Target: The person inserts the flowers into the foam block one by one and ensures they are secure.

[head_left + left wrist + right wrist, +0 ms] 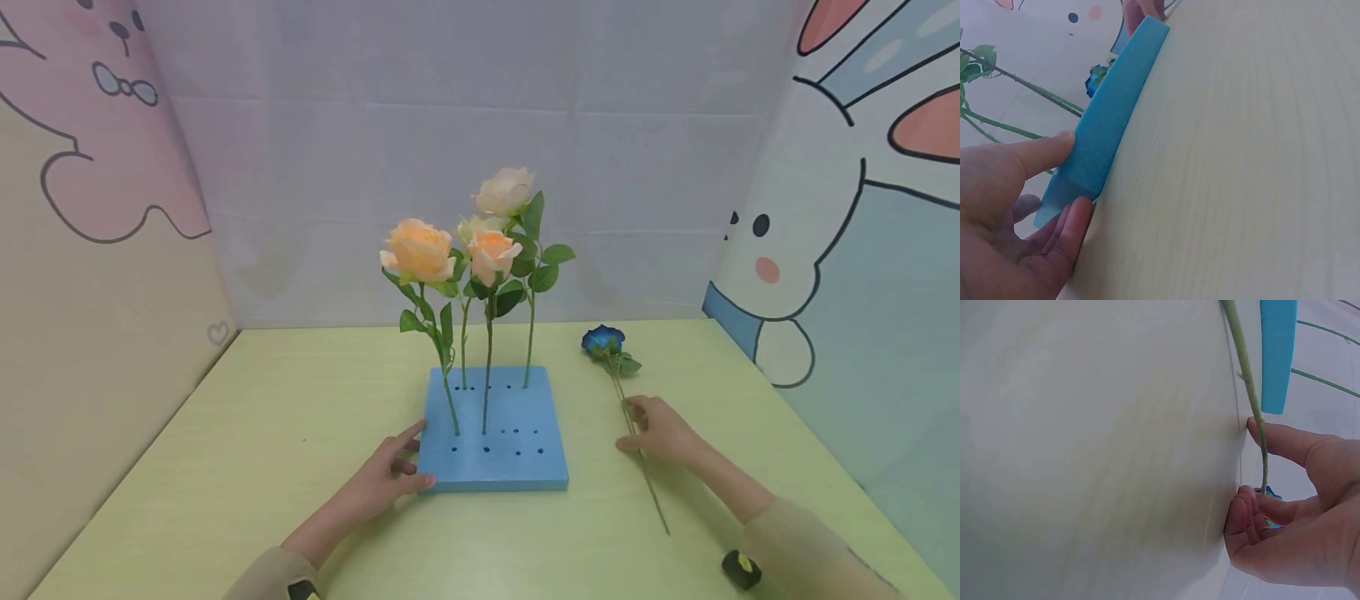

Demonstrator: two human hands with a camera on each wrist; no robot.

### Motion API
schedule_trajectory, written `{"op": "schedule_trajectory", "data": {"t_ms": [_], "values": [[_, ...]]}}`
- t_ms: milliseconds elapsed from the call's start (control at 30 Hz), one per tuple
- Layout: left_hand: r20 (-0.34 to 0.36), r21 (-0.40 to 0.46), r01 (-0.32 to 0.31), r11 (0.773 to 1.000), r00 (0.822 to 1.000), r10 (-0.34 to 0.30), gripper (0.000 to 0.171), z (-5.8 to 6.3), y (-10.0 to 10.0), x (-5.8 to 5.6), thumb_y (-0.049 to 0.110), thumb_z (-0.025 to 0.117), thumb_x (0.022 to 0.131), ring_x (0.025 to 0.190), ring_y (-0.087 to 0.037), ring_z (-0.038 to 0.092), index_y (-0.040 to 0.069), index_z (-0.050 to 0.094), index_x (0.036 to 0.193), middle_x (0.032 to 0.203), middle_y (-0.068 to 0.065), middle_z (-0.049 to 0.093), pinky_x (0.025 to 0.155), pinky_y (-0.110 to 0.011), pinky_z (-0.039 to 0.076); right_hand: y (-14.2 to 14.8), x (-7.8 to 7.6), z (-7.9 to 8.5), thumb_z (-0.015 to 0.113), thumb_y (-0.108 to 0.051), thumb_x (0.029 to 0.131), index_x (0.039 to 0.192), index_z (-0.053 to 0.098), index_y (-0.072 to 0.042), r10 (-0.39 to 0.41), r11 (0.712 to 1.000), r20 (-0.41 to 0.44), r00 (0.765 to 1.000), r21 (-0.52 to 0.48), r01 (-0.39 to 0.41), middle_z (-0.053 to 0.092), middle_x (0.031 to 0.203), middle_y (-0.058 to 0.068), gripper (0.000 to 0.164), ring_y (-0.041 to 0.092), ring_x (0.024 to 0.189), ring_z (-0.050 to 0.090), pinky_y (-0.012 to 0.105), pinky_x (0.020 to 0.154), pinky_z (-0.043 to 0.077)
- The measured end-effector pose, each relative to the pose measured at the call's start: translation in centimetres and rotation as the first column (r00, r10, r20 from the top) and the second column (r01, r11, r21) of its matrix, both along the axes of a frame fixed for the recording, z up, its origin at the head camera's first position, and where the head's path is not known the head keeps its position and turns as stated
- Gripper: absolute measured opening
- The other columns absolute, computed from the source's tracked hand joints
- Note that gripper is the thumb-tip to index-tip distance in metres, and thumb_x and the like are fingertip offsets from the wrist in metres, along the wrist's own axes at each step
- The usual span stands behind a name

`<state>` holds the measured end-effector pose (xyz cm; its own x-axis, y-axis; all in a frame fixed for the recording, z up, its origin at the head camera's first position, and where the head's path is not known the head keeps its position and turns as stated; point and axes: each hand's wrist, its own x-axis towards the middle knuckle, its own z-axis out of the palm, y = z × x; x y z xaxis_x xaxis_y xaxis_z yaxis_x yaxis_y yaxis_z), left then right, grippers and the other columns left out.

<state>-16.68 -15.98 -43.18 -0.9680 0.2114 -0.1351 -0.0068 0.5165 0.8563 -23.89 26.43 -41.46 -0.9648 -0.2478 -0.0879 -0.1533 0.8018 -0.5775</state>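
Note:
My left hand (382,479) rests against the left edge of a light-blue foam board (517,468) with holes in it. Its thumb touches the front left corner, and the index finger lies extended along the side. Four is avoided here: several artificial roses stand in the board, among them an orange rose (418,252), a pink-orange rose (492,254) and a white rose (504,192). To the right a blue rose (602,342) lies on the table. My right hand (663,431) is over its stem (1249,381), thumb and fingers apart on either side of it.
The pale wooden table (300,433) ends at a light cloth backdrop (450,108). Side panels with cartoon animals stand left and right. A small black and yellow object (741,570) is by the right sleeve.

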Motion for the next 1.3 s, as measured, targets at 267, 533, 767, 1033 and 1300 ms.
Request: {"op": "schedule_trajectory", "data": {"t_ms": [267,533,767,1033,1300], "values": [[0.006,0.009,0.0,1.0,1.0,0.0,0.086,-0.2,0.0,0.0,0.022,0.078,0.084,0.102,-0.02,0.057,0.014,0.031,0.156,0.14,-0.019,0.047,0.081,-0.032,0.045,0.4,0.1,0.3,0.08,-0.019,0.08,0.136,0.042,0.016,-0.001,1.0,0.073,0.997,-0.026,0.003,0.064,0.087,0.009,0.076,0.016,0.076,0.055,0.031,0.073,0.044],[0.0,-0.007,-0.007,1.0,1.0,0.007,0.086,0.0,0.1,0.1,0.024,0.078,0.085,0.103,-0.02,0.057,0.014,0.031,0.156,0.141,-0.019,0.047,0.082,-0.032,0.045,1.1,0.2,0.5,0.079,-0.017,0.083,0.142,0.035,0.016,0.039,0.992,0.154,0.987,-0.122,-0.02,0.07,0.088,0.01,0.08,0.014,0.07,0.061,0.03,0.067,0.049],[-0.007,-0.018,-0.011,1.0,1.0,0.011,0.086,-0.2,0.0,0.1,0.024,0.078,0.085,0.102,-0.019,0.058,0.015,0.031,0.156,0.14,-0.018,0.048,0.082,-0.032,0.046,2.0,0.2,0.3,0.076,-0.012,0.084,0.148,0.027,0.013,0.094,0.964,0.257,0.962,-0.265,-0.024,0.073,0.096,0.012,0.084,0.014,0.079,0.067,0.03,0.07,0.056],[-0.006,-0.007,-0.011,1.0,1.0,0.011,0.085,-0.3,0.0,0.1,0.023,0.078,0.085,0.102,-0.02,0.057,0.015,0.032,0.156,0.139,-0.018,0.048,0.08,-0.031,0.046,2.5,0.3,0.5,0.071,-0.009,0.088,0.151,0.017,0.014,0.234,0.909,0.346,0.908,-0.409,-0.079,0.071,0.105,0.016,0.086,0.016,0.086,0.07,0.03,0.075,0.059],[-0.002,-0.002,-0.009,1.0,1.0,0.009,0.085,-0.3,0.0,0.2,0.023,0.078,0.085,0.102,-0.021,0.057,0.016,0.032,0.155,0.138,-0.018,0.048,0.079,-0.031,0.046,2.8,0.3,0.5,0.066,-0.009,0.093,0.146,0.033,0.013,0.299,0.866,0.391,0.87,-0.493,-0.076,0.07,0.105,0.011,0.066,0.015,0.084,0.069,0.032,0.075,0.059]]}}
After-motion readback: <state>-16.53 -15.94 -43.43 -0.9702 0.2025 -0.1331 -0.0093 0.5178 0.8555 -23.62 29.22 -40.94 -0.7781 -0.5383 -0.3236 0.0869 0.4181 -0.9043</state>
